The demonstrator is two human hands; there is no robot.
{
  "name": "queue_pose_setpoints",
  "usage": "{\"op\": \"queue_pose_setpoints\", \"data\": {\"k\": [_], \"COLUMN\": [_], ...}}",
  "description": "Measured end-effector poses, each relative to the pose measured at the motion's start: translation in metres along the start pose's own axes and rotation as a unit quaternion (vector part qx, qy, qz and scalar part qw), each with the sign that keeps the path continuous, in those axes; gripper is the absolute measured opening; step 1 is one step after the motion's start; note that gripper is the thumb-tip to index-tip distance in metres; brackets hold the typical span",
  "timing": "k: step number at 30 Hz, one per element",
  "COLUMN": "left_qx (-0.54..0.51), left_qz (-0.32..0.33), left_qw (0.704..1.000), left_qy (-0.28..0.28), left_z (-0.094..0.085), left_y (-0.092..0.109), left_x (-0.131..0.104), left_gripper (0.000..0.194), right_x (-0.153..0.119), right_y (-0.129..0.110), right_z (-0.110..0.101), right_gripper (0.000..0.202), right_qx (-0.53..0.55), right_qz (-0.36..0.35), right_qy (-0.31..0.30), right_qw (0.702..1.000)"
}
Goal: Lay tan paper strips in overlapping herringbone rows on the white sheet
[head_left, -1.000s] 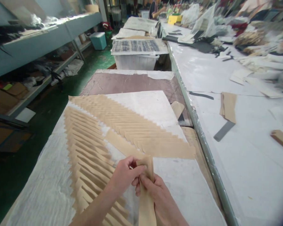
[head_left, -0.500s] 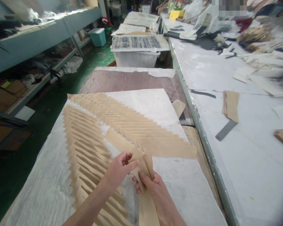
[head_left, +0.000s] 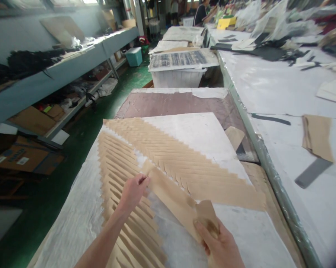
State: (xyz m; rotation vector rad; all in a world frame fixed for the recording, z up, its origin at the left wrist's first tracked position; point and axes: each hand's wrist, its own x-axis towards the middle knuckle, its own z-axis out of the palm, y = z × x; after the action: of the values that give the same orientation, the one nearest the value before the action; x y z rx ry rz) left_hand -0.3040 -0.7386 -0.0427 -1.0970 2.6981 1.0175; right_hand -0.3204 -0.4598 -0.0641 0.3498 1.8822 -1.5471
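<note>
My left hand point(head_left: 134, 189) is closed in a pinch at the upper left end of a tan fabric strip point(head_left: 173, 195). That strip stretches slantwise down to my right hand point(head_left: 219, 240), whose thumb and fingers are wrapped round a folded bundle of tan strips point(head_left: 207, 212). Beneath my left forearm lies a row of overlapping tan strips point(head_left: 120, 178) with raised edges. A second overlapping row point(head_left: 179, 156) runs slantwise beyond the stretched strip, lying flatter. Both rows rest on a white sheet point(head_left: 195, 128).
Right of the sheet, a plastic-wrapped table edge point(head_left: 268, 160) borders a white table point(head_left: 282, 89) with a folded tan piece point(head_left: 318, 136) and a grey strip point(head_left: 313, 173). Ahead stands a white bin point(head_left: 177, 78). A shelf bench point(head_left: 95, 56) runs along the left. A person point(head_left: 201, 15) is far off.
My hands have moved apart, my right hand going right and downward with the bundle. One strip now spans between them. The camera view has shifted left.
</note>
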Motion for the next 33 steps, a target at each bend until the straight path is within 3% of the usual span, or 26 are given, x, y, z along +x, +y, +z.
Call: {"op": "queue_pose_setpoints", "data": {"k": [3,5,11,24,33], "left_qx": [0.099,0.124,0.119,0.135,0.163], "left_qz": [0.023,0.008,-0.047,-0.041,-0.046], "left_qw": [0.992,0.988,0.99,0.988,0.984], "left_qy": [0.073,0.088,0.065,0.059,0.057], "left_z": [0.0,0.0,-0.002,-0.003,-0.001], "left_y": [0.006,0.011,0.013,0.009,0.007], "left_x": [0.008,0.012,0.02,0.023,0.024], "left_gripper": [0.027,0.026,0.026,0.026,0.027], "right_x": [0.005,0.008,0.015,0.017,0.015], "right_y": [-0.005,-0.005,0.001,0.0,-0.002], "right_z": [0.011,0.016,0.019,0.024,0.022], "right_gripper": [0.041,0.042,0.041,0.031,0.024], "right_qx": [-0.04,-0.067,-0.113,-0.151,-0.219], "right_qz": [-0.006,-0.015,-0.027,-0.028,-0.036], "right_qy": [0.018,0.028,0.05,0.097,0.088], "right_qw": [0.999,0.997,0.992,0.983,0.971]}}
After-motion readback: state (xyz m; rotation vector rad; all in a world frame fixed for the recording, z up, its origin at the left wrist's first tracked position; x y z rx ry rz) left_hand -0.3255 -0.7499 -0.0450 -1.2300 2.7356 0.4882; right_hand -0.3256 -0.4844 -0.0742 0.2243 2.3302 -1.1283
